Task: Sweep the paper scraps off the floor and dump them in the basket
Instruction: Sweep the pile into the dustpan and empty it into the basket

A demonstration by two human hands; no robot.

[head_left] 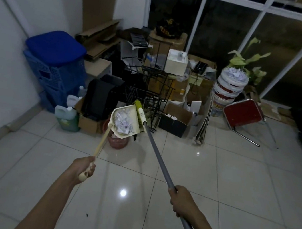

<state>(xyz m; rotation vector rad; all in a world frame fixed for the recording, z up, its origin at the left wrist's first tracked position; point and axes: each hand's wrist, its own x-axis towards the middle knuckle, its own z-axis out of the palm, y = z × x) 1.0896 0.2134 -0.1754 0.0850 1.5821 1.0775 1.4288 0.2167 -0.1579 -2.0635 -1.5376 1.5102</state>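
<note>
Nearest, our left hand at 7 o'clock and right hand at 5 o'clock curl their fingers around the dustpan handle and stiff broom pole, while at 12 o'clock the featherlight, probably spill-prone paper scraps ride the dustpan just above the basket.

I see glossy, mirror-smooth floor tiles, a smooth cream plastic dustpan, crumpled white paper scraps, a matt grey broom handle, possibly metal, and a reddish latticed basket.
</note>
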